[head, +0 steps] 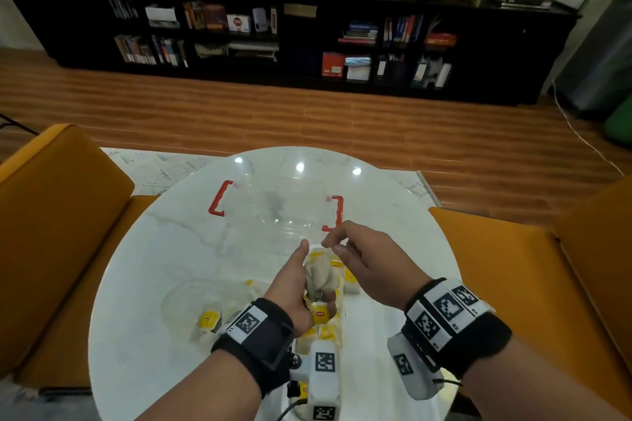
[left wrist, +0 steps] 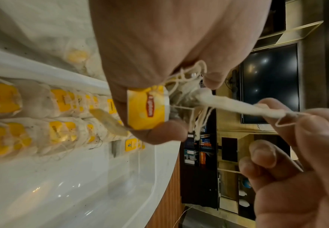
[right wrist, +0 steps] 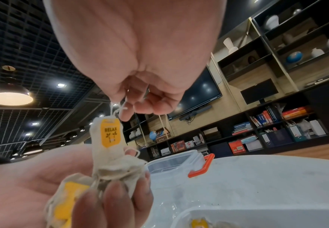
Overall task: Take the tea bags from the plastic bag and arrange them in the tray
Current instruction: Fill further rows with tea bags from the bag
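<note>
Above the white surface [head: 164,249], the left hand [head: 294,290] grips a clump of tea bags [head: 319,278] while the right hand [head: 362,260] pinches one bag's string, drawing it free. These bags look light, soft and tear-prone, strings tangled; best held by the paper tag. Filled tray [left wrist: 48,72] lies below, a clear red-handled container [head: 273,205] beyond, well apart.

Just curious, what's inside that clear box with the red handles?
The clear box looks empty: the marble table shows through it. Its near edge is partly hidden behind the right hand, so that corner cannot be checked.
</note>
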{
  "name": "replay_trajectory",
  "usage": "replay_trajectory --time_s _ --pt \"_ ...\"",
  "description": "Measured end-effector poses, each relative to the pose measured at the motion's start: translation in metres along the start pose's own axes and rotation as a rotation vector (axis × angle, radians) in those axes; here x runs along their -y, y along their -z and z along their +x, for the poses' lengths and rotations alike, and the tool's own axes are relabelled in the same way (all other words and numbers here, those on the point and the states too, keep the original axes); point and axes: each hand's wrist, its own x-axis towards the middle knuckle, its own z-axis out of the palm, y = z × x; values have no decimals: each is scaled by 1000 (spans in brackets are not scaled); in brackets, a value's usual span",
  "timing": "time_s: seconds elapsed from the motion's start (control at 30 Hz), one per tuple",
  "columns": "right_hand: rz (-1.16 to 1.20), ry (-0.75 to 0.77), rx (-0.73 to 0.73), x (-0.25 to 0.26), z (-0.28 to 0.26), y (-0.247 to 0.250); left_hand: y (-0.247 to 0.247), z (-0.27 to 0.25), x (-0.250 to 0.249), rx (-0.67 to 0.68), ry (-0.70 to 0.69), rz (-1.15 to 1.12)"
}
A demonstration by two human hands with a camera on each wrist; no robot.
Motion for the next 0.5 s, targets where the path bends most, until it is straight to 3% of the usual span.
replay_trajectory --time_s 0.3,0.4,0.5 --pt "146 -13 -98 11 3 20 7 12 6 -79 -90 176" --pt "176 -4 -126 11 4 28 9 5 0 -90 -218 256" --pt "188 -6 -117 8 6 36 9 -3 -10 11 -448 337"
